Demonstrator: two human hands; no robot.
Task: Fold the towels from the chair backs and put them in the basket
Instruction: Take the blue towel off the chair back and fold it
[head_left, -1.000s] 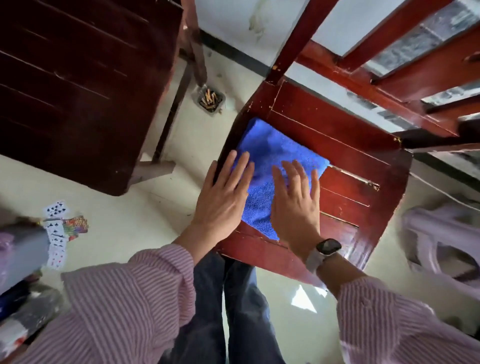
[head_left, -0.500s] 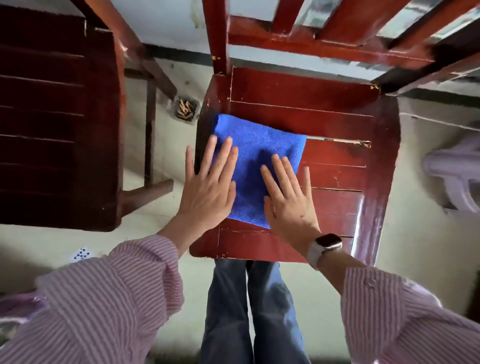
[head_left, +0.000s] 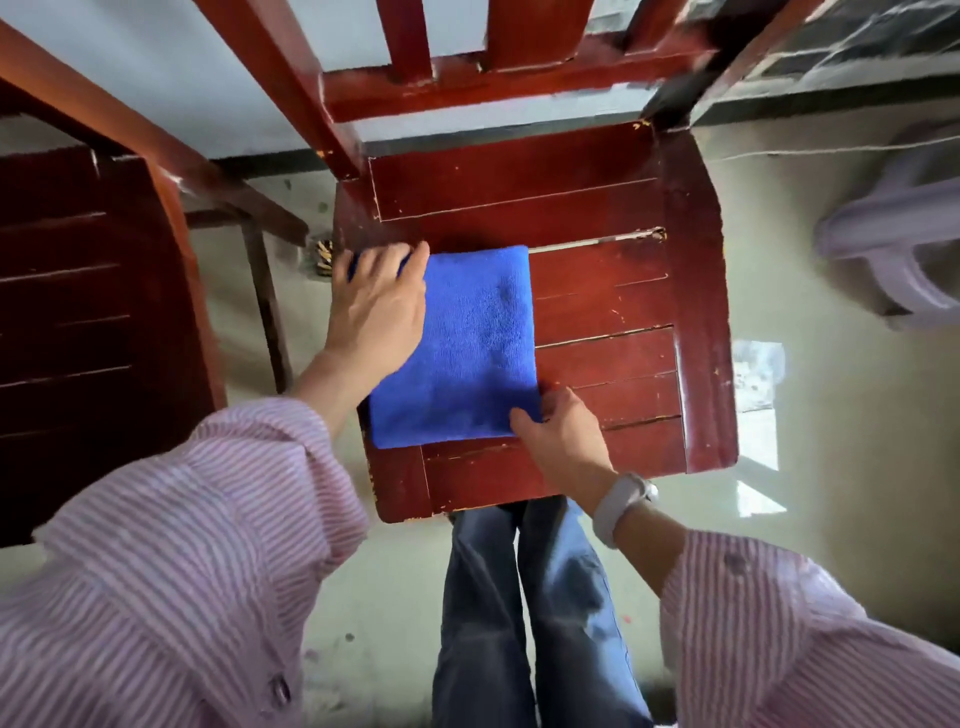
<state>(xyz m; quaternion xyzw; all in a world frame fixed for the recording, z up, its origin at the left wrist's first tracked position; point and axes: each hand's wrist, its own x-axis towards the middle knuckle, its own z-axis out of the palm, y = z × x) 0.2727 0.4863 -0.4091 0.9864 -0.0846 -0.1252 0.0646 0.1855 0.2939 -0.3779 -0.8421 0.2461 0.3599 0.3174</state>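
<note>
Mid-frame on the chair (head_left: 623, 291), the folded towel (head_left: 467, 353) runs top-to-bottom; left hand (head_left: 376, 306) grips its upper-left corner, right hand (head_left: 558, 431) pinches lower-right.

Quick count: one blue towel (head_left: 467, 348), folded, on one red wooden chair (head_left: 613, 291). A second, darker chair (head_left: 78, 312) sits to the left, so two wooden chairs. Two hands, left hand (head_left: 376, 312) and right hand (head_left: 563, 434). One pale plastic chair (head_left: 893, 244) on the right.

Bare seat (head_left: 597, 312) lies right of the towel (head_left: 467, 353); another chair (head_left: 93, 322) crowds left, apparently close.
</note>
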